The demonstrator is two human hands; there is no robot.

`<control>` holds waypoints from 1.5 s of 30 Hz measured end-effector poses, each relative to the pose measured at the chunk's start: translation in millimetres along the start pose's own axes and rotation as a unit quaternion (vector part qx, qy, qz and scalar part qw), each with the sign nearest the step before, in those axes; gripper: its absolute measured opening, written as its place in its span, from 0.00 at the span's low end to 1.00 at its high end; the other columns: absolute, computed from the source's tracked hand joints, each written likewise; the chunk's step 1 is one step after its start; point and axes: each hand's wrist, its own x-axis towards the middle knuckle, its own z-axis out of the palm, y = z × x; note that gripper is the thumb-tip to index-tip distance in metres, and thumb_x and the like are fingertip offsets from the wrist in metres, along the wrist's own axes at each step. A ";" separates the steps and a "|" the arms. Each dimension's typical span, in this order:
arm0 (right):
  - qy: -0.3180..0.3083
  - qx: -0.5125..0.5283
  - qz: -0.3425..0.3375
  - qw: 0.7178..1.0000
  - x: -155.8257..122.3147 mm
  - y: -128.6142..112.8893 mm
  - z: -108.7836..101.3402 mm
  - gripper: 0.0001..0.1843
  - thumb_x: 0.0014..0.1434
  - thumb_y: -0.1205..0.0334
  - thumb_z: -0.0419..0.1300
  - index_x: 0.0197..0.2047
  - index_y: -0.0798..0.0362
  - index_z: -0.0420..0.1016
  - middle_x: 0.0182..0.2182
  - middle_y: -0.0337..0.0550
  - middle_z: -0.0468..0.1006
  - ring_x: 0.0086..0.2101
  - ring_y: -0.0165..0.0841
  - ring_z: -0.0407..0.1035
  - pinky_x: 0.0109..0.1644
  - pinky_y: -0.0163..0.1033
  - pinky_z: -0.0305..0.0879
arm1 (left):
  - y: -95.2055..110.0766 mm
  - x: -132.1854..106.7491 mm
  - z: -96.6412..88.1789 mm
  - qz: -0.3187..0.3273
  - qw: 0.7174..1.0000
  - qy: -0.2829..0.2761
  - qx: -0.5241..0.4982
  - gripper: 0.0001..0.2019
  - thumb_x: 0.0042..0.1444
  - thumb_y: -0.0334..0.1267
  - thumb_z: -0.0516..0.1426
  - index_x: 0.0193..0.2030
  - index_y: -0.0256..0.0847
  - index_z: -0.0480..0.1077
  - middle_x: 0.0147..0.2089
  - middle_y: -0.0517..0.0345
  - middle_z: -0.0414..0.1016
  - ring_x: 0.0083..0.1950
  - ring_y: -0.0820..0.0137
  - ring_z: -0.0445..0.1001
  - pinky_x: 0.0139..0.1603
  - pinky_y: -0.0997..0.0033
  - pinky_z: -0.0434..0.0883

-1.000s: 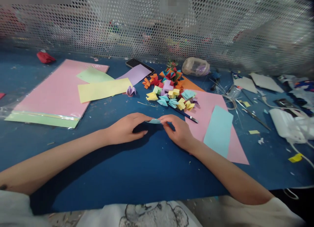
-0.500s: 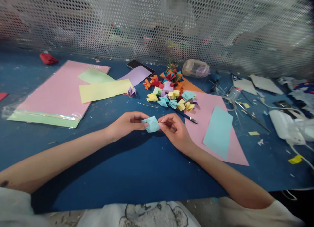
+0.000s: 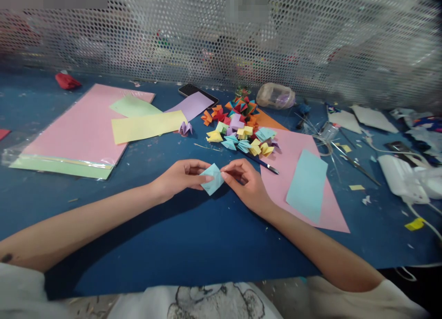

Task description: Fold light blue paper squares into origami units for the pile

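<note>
Seen from my remote seat through the head camera: two bare hands meet over a blue tabletop [image 3: 193, 250], sharing one small light-blue paper [image 3: 214, 182]. The change in the last second is a turn — the paper showed only as a thin edge, and now its face is towards me, a diamond with one corner pointing down. That suggests to me a fold being checked or straightened rather than a fresh piece begun.

The left hand [image 3: 179, 175] is clamped on the paper's left side, thumb lying across the face, fingers behind. The right hand [image 3: 247, 183] has thumb and fingertips pinched together at the right-hand corner. The creases are too small for me to make out fairly.

Just beyond the hands sits a heap of folded paper pieces [image 3: 236, 121] in many colours — a pen [image 3: 268, 166] beside its near edge. To the right, a larger blue strip [image 3: 307, 185] rests on a pink sheet [image 3: 283, 155]; to the left lies a yellow strip [image 3: 148, 127].
</note>
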 end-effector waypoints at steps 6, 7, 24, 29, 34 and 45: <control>0.044 -0.232 -0.232 0.944 -3.0 -14.0 -0.9 0.07 0.57 0.64 0.62 0.40 0.49 0.71 0.39 0.43 0.76 0.42 0.34 0.69 0.47 0.44 0.65 | -0.6 -0.6 3.7 -0.006 1.000 0.017 -0.004 0.13 0.49 0.37 0.65 0.42 0.36 0.73 0.34 0.59 0.76 0.33 0.76 0.73 0.33 0.80 0.70; 0.039 -0.252 -0.265 0.930 -4.1 -15.9 -0.1 0.07 0.57 0.64 0.63 0.40 0.49 0.72 0.38 0.42 0.76 0.40 0.34 0.69 0.46 0.43 0.65 | -1.5 -1.0 5.1 -0.005 1.000 0.020 -0.013 0.13 0.49 0.37 0.65 0.41 0.36 0.73 0.34 0.59 0.76 0.33 0.77 0.73 0.33 0.80 0.70; 0.042 -0.292 -0.341 0.893 -10.8 -25.6 4.3 0.03 0.58 0.68 0.61 0.34 0.51 0.71 0.33 0.40 0.77 0.35 0.32 0.70 0.48 0.45 0.64 | -3.5 -12.8 26.5 -0.029 0.996 0.009 -0.083 0.09 0.48 0.31 0.63 0.38 0.37 0.72 0.30 0.64 0.75 0.31 0.78 0.73 0.34 0.79 0.70; 0.076 -0.220 -0.279 0.932 -7.4 -23.3 -3.9 0.05 0.58 0.69 0.59 0.36 0.49 0.71 0.33 0.40 0.76 0.36 0.33 0.71 0.45 0.44 0.67 | 1.1 -11.0 23.5 -0.024 0.997 0.028 -0.070 0.11 0.49 0.33 0.64 0.40 0.37 0.72 0.32 0.62 0.75 0.32 0.78 0.73 0.34 0.80 0.71; 0.172 -0.224 -0.172 0.944 4.3 -12.1 -20.0 0.04 0.56 0.67 0.62 0.33 0.49 0.73 0.30 0.39 0.78 0.34 0.33 0.73 0.40 0.42 0.69 | 2.9 -6.2 16.1 -0.009 0.998 0.047 -0.048 0.12 0.49 0.35 0.64 0.41 0.37 0.72 0.35 0.60 0.76 0.33 0.78 0.74 0.35 0.79 0.71; 0.024 -0.243 -0.088 0.966 7.3 1.3 -23.1 0.20 0.60 0.64 0.57 0.56 0.45 0.66 0.42 0.39 0.80 0.46 0.37 0.74 0.52 0.48 0.69 | -3.5 4.6 4.4 0.000 0.997 0.064 -0.036 0.14 0.47 0.38 0.66 0.41 0.38 0.74 0.33 0.60 0.77 0.32 0.76 0.74 0.37 0.76 0.71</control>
